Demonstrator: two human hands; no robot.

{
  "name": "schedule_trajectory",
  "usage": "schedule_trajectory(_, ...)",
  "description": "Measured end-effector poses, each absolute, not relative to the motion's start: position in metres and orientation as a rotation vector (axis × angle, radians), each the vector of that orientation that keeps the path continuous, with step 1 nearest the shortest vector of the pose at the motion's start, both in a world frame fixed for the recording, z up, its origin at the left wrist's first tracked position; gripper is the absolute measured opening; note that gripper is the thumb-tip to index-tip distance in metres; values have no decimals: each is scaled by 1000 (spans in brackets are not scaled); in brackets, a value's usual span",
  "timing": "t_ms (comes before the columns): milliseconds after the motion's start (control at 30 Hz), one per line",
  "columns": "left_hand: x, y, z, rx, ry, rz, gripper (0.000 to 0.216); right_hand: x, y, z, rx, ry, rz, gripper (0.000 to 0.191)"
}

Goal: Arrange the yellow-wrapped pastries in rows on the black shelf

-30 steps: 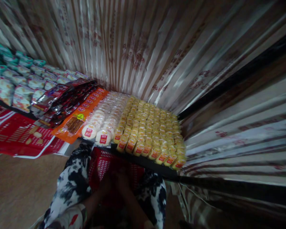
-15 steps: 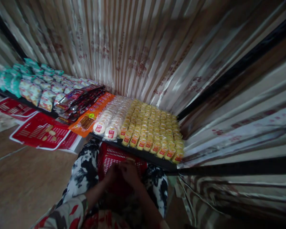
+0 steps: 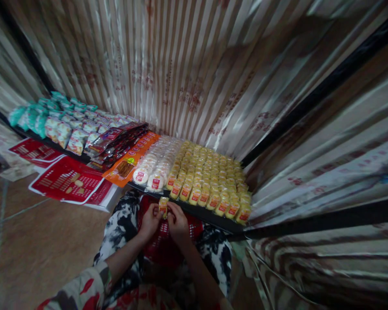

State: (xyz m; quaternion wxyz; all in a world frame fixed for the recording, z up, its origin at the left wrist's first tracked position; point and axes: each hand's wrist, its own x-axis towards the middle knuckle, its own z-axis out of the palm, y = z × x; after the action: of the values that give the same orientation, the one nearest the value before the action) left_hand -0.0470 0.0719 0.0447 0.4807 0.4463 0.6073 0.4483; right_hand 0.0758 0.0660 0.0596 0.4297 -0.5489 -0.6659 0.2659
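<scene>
A small yellow wrapped snack with a red label is held upright between my two hands, just in front of the shelf edge. My left hand pinches its left side and my right hand pinches the right side. Beneath them a red printed bag with a white grid pattern lies on my lap. Rows of similar yellow wrapped snacks stand on the black shelf right ahead. To their left are rows of round white wrapped snacks.
An orange snack packet and a pile of dark red packets lie further left on the shelf. Beyond are white patterned packets and green ones. Red printed bags rest below the shelf. Striped sheeting hangs behind.
My hands have risen from over the red bag toward the shelf edge, and the yellow snack is now plainly visible between them. The view has shifted slightly.
</scene>
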Motion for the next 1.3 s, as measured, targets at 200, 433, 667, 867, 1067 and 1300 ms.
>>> schedule_trajectory(200,-50,101,58,1342,1636,1221,22,73,78,73,-1287,-1669,629,42)
schedule_trajectory(433,-36,130,78,1445,1854,1050,27,85,90,65,-1380,-1606,549,41)
schedule_trajectory(667,-30,132,89,1677,2025,817,27,96,96,55,-1397,-1608,507,40)
schedule_trajectory(867,-29,135,83,1861,2073,869,27,97,99,49,-1392,-1640,476,42)
schedule_trajectory(1067,-30,137,84,1865,1983,902,19,102,101,52,-1395,-1664,548,46)
schedule_trajectory(1300,-31,143,78,1813,1869,875,17,114,97,65,-1327,-1662,655,38)
